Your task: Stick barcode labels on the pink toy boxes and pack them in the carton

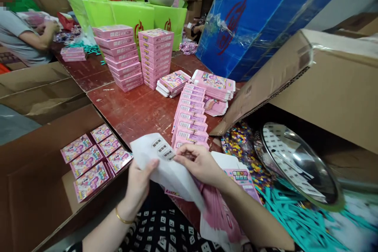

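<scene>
My left hand (139, 179) grips a white sheet of stickers (180, 177) by its near left side, thumb on top. A few oval stickers with dark print show near the sheet's upper edge. At those stickers, my right hand (201, 163) has thumb and fingertips pinched together on the sheet's edge; whether a sticker is loose between them I cannot tell. Just beyond lies a row of overlapping flat pink cartons (190, 118). Under my right forearm are more flat pink cartons (220, 208), partly hidden.
Tall stacks of pink boxes (156, 57) stand at the back. On the left, an open cardboard box (35, 189) holds several pink boxes. At right are a metal tray (313, 165), teal strips (298, 220) and a cardboard flap (265, 82). A co-worker (20, 35) sits far left.
</scene>
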A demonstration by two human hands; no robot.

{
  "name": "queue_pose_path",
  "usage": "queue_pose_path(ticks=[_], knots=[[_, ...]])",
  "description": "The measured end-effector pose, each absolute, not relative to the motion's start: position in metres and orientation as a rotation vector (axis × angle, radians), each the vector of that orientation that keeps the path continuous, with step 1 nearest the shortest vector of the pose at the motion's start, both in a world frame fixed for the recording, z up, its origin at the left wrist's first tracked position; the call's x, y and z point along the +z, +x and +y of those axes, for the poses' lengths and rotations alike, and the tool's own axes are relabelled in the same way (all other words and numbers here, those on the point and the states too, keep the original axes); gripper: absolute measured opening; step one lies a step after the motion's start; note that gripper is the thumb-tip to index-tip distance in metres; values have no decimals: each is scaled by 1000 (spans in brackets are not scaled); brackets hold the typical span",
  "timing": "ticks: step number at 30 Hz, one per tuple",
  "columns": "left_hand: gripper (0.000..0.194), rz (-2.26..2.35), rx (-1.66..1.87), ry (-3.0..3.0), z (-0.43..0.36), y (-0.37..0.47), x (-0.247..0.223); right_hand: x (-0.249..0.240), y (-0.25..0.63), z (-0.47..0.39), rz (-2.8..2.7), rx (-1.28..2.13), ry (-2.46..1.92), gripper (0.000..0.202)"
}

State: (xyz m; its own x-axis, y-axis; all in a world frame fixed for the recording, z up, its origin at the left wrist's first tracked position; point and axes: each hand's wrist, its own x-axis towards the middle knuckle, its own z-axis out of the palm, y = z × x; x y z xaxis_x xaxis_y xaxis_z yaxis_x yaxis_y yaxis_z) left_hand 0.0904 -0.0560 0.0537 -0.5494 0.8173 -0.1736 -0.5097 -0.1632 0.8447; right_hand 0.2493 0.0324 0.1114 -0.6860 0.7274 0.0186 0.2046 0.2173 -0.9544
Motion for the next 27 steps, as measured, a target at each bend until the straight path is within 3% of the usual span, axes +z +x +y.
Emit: queue_pose_path(ticks=[3, 4, 8, 9, 18, 27], knots=[[83, 1168, 1845, 787, -58, 63, 69, 112, 264, 26, -2185, 1243, -863, 12], [81, 1213, 1750, 908, -57, 57, 75, 113, 268, 24, -2255, 1178, -840, 12], [18, 1367, 1312, 1179, -55, 59, 90, 112, 276, 13, -2325, 1093, -798, 4], [13, 1368, 1291, 1208, -55, 64, 90, 111, 277, 11, -2291, 1105, -818, 3], [11, 1427, 1401, 1435, -61, 89, 84, 99, 288, 1, -2132, 1238, -895, 17], [31, 1376, 1210, 1189, -59, 89, 81, 86, 292, -5, -1959, 665, -611, 17]])
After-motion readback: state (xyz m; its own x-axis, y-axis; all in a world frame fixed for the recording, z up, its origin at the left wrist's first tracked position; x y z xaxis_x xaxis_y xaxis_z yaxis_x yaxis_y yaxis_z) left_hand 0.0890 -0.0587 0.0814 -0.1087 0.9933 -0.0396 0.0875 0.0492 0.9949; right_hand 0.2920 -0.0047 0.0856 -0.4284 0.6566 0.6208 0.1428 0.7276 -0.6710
